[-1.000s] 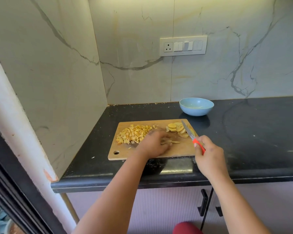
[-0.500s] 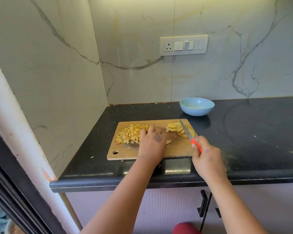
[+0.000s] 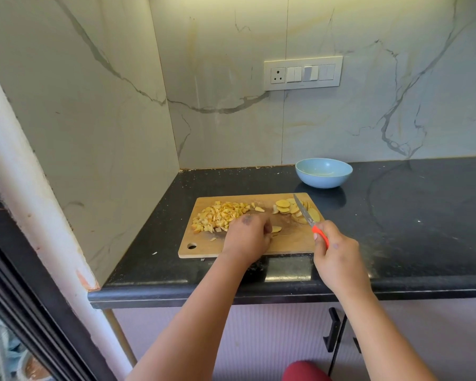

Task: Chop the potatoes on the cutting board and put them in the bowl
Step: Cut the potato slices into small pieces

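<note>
— Head camera: what lies on the board?
— Diced potato is heaped on its left part; round slices are piled at its far right corner. One slice lies alone near the middle.
— And the hands?
— The left hand rests on the board, knuckles up, its fingers curled at that lone slice; whether it truly pinches it I cannot tell. The right hand grips a knife by its red handle, the blade pointing away over the pile of slices.
— The bowl?
— Blue, on the black counter just beyond the board's far right corner, apart from it. No potato shows inside.
— Behind?
— A switch panel on the marble wall.
</note>
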`<state>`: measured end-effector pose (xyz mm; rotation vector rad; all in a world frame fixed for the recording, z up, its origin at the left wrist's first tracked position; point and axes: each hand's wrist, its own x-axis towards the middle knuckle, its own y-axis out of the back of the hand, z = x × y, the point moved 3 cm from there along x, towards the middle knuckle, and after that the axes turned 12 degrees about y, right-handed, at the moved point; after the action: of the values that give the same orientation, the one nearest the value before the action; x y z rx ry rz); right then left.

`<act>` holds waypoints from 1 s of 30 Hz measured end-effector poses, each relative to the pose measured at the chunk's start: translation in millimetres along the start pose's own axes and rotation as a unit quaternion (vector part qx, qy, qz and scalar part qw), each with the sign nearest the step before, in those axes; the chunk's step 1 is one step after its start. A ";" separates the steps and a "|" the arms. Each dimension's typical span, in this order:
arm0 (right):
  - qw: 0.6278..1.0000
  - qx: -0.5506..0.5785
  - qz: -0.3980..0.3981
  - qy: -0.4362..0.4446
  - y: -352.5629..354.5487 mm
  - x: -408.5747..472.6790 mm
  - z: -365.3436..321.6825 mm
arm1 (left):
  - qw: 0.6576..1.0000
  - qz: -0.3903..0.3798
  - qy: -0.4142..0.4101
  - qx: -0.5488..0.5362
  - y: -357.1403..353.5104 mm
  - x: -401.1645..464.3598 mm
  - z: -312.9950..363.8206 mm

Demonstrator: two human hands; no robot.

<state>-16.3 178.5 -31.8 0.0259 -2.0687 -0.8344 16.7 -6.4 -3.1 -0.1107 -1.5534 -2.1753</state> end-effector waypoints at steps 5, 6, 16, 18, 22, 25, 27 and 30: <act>1.000 -0.003 0.001 0.000 -0.3 0.3 0.1 | 0.999 -0.028 0.015 -0.040 -0.6 7.6 0.3; 1.000 -0.006 0.002 0.003 -0.3 0.0 0.0 | 0.999 -0.026 0.011 -0.037 -1.4 8.8 0.4; 0.999 -0.007 -0.051 -0.008 4.9 -2.0 -16.6 | 0.990 0.074 -0.068 -0.101 -8.2 6.9 -9.8; 0.996 -0.023 -0.083 -0.016 2.0 -4.6 -27.9 | 0.991 0.074 -0.056 -0.093 -9.1 7.5 -11.8; 0.989 -0.055 -0.132 -0.042 -3.9 -8.0 -42.6 | 0.999 0.017 -0.004 -0.046 -15.1 7.7 -12.4; 0.986 -0.060 -0.152 -0.038 -5.8 -7.8 -51.2 | 1.000 -0.008 0.000 -0.029 -17.3 7.1 -10.8; 0.986 -0.051 -0.153 -0.031 -6.2 -7.8 -54.3 | 0.999 -0.010 0.000 -0.037 -17.3 6.8 -10.3; 0.992 -0.041 -0.120 -0.030 -1.0 -7.5 -57.5 | 0.998 -0.010 0.020 -0.055 -17.7 8.1 -11.9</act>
<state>30.5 148.4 -15.6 0.2100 -2.1127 -1.0771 4.6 -15.3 -20.2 -0.0855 -1.4186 -2.2636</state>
